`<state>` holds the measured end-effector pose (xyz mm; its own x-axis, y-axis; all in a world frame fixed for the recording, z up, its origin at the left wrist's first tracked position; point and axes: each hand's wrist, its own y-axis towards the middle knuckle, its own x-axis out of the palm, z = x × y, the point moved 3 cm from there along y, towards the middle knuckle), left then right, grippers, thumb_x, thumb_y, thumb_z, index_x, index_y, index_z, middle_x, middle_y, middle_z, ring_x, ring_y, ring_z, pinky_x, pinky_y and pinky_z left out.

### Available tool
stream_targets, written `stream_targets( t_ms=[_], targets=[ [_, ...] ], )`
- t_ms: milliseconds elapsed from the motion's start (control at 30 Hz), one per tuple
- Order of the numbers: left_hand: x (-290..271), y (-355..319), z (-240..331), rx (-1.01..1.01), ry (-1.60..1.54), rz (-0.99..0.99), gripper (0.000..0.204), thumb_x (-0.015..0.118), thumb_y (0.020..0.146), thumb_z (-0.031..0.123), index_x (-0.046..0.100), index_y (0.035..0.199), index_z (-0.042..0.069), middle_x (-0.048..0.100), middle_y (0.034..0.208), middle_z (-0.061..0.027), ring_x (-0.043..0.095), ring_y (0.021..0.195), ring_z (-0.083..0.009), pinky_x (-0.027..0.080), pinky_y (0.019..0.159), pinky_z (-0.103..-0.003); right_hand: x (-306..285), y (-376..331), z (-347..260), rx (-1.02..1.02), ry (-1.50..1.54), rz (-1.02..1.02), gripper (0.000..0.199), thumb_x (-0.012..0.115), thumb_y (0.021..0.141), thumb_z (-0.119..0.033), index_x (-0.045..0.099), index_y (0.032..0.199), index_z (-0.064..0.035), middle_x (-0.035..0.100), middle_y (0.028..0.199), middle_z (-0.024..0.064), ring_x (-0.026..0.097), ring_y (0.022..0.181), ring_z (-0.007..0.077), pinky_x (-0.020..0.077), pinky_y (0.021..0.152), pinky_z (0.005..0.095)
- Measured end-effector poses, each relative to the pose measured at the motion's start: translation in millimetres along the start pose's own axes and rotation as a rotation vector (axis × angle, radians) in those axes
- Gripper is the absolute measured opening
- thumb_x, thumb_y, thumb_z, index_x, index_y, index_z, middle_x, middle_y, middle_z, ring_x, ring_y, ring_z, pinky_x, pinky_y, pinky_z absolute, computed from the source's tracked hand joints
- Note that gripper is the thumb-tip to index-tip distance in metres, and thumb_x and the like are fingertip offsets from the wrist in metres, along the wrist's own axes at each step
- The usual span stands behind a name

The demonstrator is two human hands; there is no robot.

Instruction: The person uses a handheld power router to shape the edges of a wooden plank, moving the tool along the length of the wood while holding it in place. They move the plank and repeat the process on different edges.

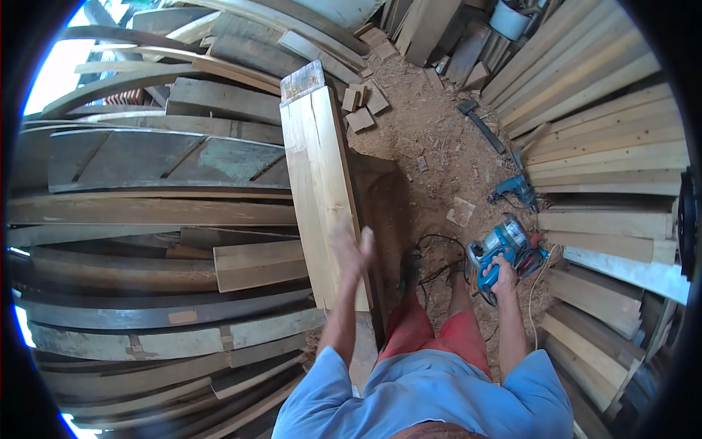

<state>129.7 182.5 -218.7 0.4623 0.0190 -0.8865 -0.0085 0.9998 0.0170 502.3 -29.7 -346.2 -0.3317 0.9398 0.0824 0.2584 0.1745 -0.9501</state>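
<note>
My left hand (352,250) is over the long pale wooden board (322,168), its fingers blurred by motion but the thumb standing apart from them. Whether it touches the board cannot be made out. The board lies lengthwise on a narrow bench or beam, with a worn block (302,79) at its far end. Low on my right, my right hand (503,274) is closed around the blue handle of a power router (507,235) with a silvery round body. A dark cord (439,275) runs by my feet.
Stacked planks (161,212) fill the left side, and more timber (599,146) lines the right. A blue drill (515,190) and a dark hammer-like tool (482,126) lie on the shaving-covered floor (431,139). Small wood blocks (362,110) are beside the board's far end. A bucket (510,20) stands at the back.
</note>
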Motion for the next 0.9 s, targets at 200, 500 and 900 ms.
stream_targets(
  t_ms=[200, 500, 900],
  targets=[
    [33, 107, -76, -0.605, 0.436, 0.044, 0.089, 0.049, 0.099, 0.055, 0.016, 0.166, 0.006, 0.011, 0.169, -0.0345, 0.008, 0.157, -0.0510, 0.007, 0.125, -0.065, 81, -14, -13, -0.246, -0.409, -0.254, 0.035, 0.068, 0.086, -0.008, 0.057, 0.119, -0.0120, 0.057, 0.073, 0.0028, 0.057, 0.054, 0.0155, 0.0490, 0.047, 0.0328],
    [34, 111, -70, -0.584, 0.458, 0.038, 0.085, 0.047, 0.100, 0.052, 0.016, 0.167, 0.009, 0.015, 0.169, -0.0325, 0.012, 0.157, -0.0482, 0.007, 0.125, -0.064, 256, -78, -26, -0.399, -0.419, -0.567, 0.043, 0.068, 0.089, -0.008, 0.051, 0.129, -0.0071, 0.055, 0.076, 0.0018, 0.056, 0.058, 0.0126, 0.0502, 0.051, 0.0311],
    [24, 114, -65, -0.604, 0.399, -0.020, 0.087, 0.051, 0.098, 0.048, 0.016, 0.166, 0.007, 0.009, 0.169, -0.0338, 0.005, 0.158, -0.0500, 0.003, 0.125, -0.065, 453, -150, -18, -0.772, -0.480, -0.906, 0.039, 0.074, 0.090, -0.010, 0.060, 0.125, -0.0018, 0.063, 0.080, 0.0000, 0.058, 0.065, 0.0073, 0.0492, 0.059, 0.0254]
  ],
)
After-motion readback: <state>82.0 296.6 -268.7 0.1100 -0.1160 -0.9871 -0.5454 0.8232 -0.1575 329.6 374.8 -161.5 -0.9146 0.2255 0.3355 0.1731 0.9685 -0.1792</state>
